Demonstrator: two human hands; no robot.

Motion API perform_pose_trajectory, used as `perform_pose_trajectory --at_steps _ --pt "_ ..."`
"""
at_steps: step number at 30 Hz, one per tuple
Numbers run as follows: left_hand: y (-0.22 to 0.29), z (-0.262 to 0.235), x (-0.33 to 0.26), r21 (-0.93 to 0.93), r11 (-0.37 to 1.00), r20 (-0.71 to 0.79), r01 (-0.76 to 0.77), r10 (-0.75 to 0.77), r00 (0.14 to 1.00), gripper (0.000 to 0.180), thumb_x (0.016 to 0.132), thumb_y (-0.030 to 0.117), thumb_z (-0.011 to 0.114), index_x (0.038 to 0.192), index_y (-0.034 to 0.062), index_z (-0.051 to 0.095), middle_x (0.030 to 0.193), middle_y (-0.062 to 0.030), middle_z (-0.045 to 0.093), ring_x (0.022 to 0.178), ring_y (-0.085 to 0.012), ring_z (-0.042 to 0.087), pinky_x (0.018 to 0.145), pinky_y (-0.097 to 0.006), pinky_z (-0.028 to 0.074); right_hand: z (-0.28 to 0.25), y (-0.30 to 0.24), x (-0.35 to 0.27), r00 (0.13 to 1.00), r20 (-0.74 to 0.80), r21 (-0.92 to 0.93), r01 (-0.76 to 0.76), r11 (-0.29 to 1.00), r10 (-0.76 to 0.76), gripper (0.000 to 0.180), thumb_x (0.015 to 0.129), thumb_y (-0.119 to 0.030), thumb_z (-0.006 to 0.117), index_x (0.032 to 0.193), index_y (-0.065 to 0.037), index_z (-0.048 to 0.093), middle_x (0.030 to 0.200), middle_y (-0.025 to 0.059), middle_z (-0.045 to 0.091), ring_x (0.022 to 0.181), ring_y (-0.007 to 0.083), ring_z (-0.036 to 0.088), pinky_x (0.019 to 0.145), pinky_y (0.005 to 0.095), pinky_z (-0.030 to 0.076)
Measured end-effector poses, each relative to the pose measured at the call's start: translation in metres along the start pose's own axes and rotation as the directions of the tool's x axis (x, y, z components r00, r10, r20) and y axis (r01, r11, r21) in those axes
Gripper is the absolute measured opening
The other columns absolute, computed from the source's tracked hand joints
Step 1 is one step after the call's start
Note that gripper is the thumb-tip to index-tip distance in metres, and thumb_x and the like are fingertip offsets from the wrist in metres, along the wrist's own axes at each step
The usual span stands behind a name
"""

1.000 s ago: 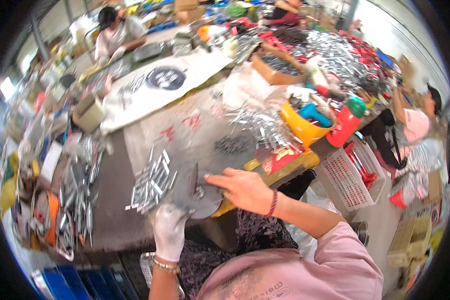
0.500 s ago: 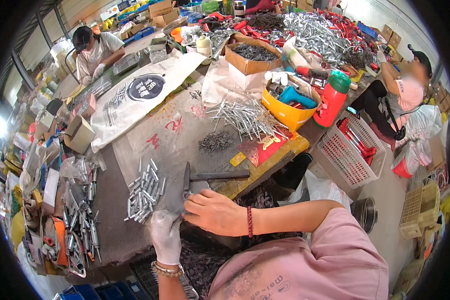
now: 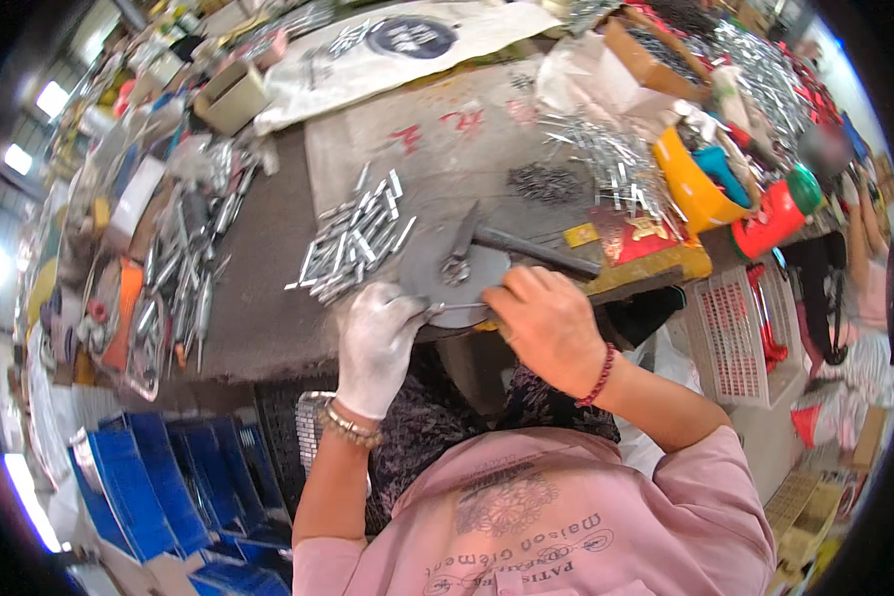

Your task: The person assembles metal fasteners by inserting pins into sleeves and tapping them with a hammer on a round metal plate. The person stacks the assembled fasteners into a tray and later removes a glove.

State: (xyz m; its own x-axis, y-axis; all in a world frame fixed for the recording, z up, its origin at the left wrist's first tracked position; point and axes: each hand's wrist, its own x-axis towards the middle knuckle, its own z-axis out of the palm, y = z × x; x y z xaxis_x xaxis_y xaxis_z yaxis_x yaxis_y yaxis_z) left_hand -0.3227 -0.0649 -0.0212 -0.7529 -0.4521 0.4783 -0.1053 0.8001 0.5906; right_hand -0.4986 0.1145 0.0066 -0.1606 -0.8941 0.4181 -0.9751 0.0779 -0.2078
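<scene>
My left hand [image 3: 377, 343], in a white glove, pinches one end of a thin metal rod [image 3: 459, 306]. My bare right hand [image 3: 551, 323] closes on the rod's other end. The rod lies level over the near part of a round grey metal plate [image 3: 422, 260] at the table's edge. On the plate a small ring-shaped metal piece [image 3: 455, 270] sits by the head of a hammer [image 3: 536, 251], whose dark handle points right. Left of the plate lies a pile of short silver tubes [image 3: 353, 243]. What my fingertips cover is hidden.
Small dark metal pieces [image 3: 546, 183] and long thin rods [image 3: 616, 164] lie farther back. To the right stand a yellow bucket [image 3: 700, 184], a red bottle [image 3: 770, 219] and a white basket [image 3: 730, 333]. Hand tools [image 3: 174, 268] crowd the left; blue bins [image 3: 149, 487] are below.
My hands have moved apart, and the thin rod now shows between them. The right hand has drawn back from the hammer head, uncovering the round plate. The view has tilted down.
</scene>
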Motion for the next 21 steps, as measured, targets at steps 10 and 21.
perform_pose_trajectory --at_steps 10,21 --pt "0.003 -0.011 -0.018 0.102 0.995 -0.066 -0.006 0.013 0.998 0.023 0.086 0.004 0.080 0.108 0.0067 0.080 0.104 -0.0156 0.072 0.102 -0.0364 0.069 0.089 -0.045 0.056 -0.005 -0.018 -0.007 0.946 0.289 0.457 -0.272 0.847 0.148 0.024 0.086 -0.012 0.078 0.107 -0.005 0.070 0.095 0.0168 0.073 0.086 0.0393 0.074 0.075 0.0478 0.058" --pt "0.059 0.019 -0.061 -0.642 0.400 0.179 0.654 -0.751 0.635 0.060 0.107 0.003 0.056 0.165 0.0064 0.040 0.102 -0.0074 0.074 0.075 -0.0105 0.069 0.066 -0.025 0.058 0.014 -0.035 -0.034 0.739 0.649 0.666 -0.666 0.335 0.180 0.022 0.092 0.000 0.074 0.113 0.001 0.068 0.085 0.0068 0.071 0.075 0.0132 0.061 0.069 0.0319 0.052"
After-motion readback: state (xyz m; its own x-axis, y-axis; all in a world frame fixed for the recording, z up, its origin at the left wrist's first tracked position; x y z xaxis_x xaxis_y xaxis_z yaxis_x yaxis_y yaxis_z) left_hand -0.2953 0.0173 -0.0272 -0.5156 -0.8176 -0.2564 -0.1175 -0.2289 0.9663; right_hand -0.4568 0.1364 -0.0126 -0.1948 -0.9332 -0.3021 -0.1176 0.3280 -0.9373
